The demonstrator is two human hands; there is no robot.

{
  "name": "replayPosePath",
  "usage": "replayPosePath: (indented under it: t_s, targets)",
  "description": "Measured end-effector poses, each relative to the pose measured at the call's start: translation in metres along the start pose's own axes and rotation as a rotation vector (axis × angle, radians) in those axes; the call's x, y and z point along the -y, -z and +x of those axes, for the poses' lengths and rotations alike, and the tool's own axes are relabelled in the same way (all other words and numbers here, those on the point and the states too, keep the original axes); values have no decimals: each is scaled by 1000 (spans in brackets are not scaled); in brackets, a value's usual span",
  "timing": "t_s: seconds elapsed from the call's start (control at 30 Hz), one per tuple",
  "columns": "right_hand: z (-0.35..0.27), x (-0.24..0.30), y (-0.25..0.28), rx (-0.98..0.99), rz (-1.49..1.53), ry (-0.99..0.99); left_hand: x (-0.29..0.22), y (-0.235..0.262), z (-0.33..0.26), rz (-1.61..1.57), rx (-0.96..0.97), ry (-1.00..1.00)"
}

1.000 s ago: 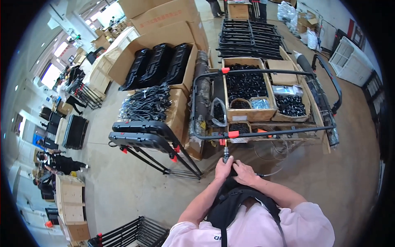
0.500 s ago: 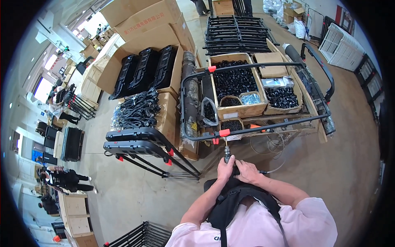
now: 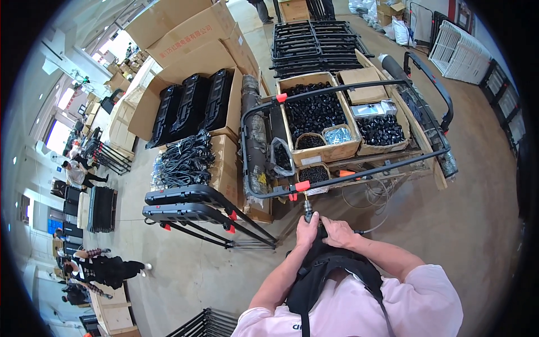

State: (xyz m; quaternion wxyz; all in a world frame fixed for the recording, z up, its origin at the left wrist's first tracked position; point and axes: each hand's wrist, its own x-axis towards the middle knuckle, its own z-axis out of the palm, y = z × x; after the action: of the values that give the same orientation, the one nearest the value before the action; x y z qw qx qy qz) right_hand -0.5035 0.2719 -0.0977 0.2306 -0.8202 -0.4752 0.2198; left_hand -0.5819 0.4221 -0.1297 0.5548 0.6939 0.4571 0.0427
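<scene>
gripping a driver at the frame's near bar, with wide floor on the right

grips a driver (image 3: 308, 209) in front of the body, aiming up at a red clip (image 3: 302, 186) on the near bar of a black frame (image 3: 382, 168); cannot tell whether touching at the tip. has left hand (image 3: 306, 230) curled closed around the driver, with thumb along the top. has right hand (image 3: 338, 233) folded in at the driver's rear, with grip partly hidden.

faces the near bar running across the front of the wooden worktop (image 3: 440, 177), with rounded corner at the left. trails a thin hose (image 3: 369, 230) from the driver to the right, curving up toward loops below the worktop. has concrete floor (image 3: 432, 247) spreading wide on the right, back to a white rack (image 3: 459, 53).

on the left, meets folded black stands (image 3: 188, 213) near the left hand, narrowing the passage there. behind these, has bundled cables (image 3: 188, 160) on a carton, then an open carton (image 3: 143, 106) of black moulded parts. within the frame's outline, shows a box (image 3: 339, 150) of black caps and a small tub of screws (image 3: 314, 174). at the lower edge, left of the body, comes near more black frames (image 3: 208, 324). well apart at far left, has a co-worker (image 3: 106, 267).
</scene>
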Motion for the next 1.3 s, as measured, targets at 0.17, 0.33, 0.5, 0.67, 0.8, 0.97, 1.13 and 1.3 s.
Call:
replayPosePath:
  t_s: [0.17,0.33,0.5,0.67,0.8,0.97,1.13,1.3]
  targets:
    - [3,-5,1,13,12,-13,-8,-1,1,21,14,5]
    - [8,1,9,13,4,-29,-8,1,7,37,17,0]
    - [10,-2,6,19,-1,-14,-15,1,8,30,36,13]
    - [11,6,1,-2,-30,42,-4,-1,13,38,9,-17]
    - [8,9,1,-9,3,18,1,-1,12,14,50,-1]
    - [4,14,0,-19,-16,24,7,0,7,25,70,14]
    - [1,19,-2,-10,-7,4,6,7,2,31,116,17]
    - [-3,26,-5,-49,-38,10,8,14,0,18,184,19]
